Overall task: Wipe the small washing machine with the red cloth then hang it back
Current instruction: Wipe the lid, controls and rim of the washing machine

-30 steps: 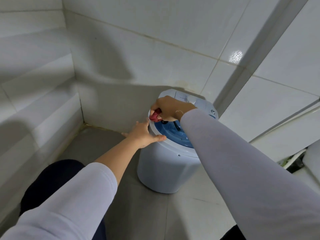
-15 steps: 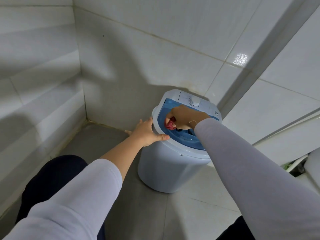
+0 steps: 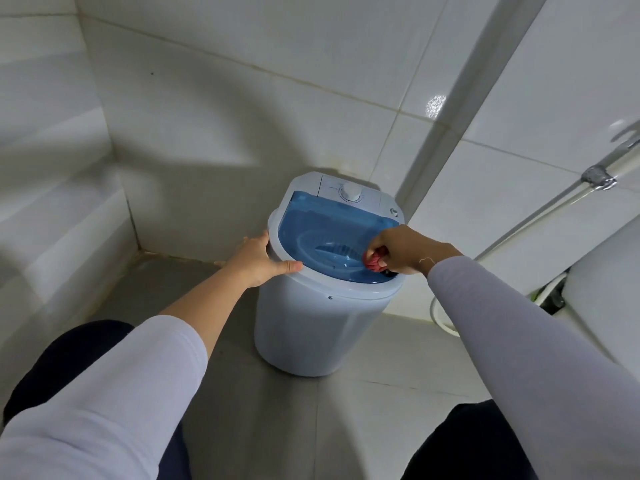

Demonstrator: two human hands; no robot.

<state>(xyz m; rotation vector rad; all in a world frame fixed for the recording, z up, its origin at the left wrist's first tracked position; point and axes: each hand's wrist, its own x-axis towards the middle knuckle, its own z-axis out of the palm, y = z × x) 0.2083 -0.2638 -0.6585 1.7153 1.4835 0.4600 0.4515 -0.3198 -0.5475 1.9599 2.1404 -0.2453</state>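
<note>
Right hand (image 3: pixel 401 250) clenches red cloth (image 3: pixel 374 260) on washing machine (image 3: pixel 311 327) lid; left hand (image 3: pixel 260 260) seemingly flat against rim.

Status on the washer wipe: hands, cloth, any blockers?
Right hand grips red cloth, on blue lid near front right. Left hand flat against washing machine rim, steadying. Nothing in the way.

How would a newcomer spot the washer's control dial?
Find the small white washing machine standing in the tiled corner. Behind its blue see-through lid, on the white back panel, sits the control dial: the only round white knob there, nearest the wall.
</note>
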